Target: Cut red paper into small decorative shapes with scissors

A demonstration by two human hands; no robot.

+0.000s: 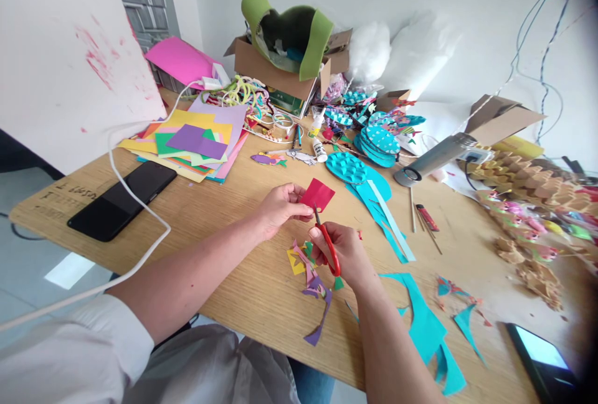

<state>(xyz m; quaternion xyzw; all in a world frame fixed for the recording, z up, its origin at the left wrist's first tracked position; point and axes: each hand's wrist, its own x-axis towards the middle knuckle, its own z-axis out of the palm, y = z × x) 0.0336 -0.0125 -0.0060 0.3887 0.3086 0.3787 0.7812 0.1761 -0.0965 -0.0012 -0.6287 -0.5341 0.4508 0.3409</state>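
Red paper (320,193) meeting red-handled scissors (332,248) at mid-frame
The red paper, small and roughly four-sided, is held aslant near the centre; the red-handled scissors stand just below, metal blades pointing up and slightly left at its lower edge.

Two hands (280,208) (344,248), one pair of scissors (331,243), one red sheet (319,193), two phones (122,202) (544,357), one silver cylinder (436,159)

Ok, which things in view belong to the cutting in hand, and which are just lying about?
In use:
red paper piece, in the left hand
red-handled scissors, in the right hand

Apparently just lying about:
black smartphone on the left
silver metal cylinder
white-capped bottle
turquoise offcuts
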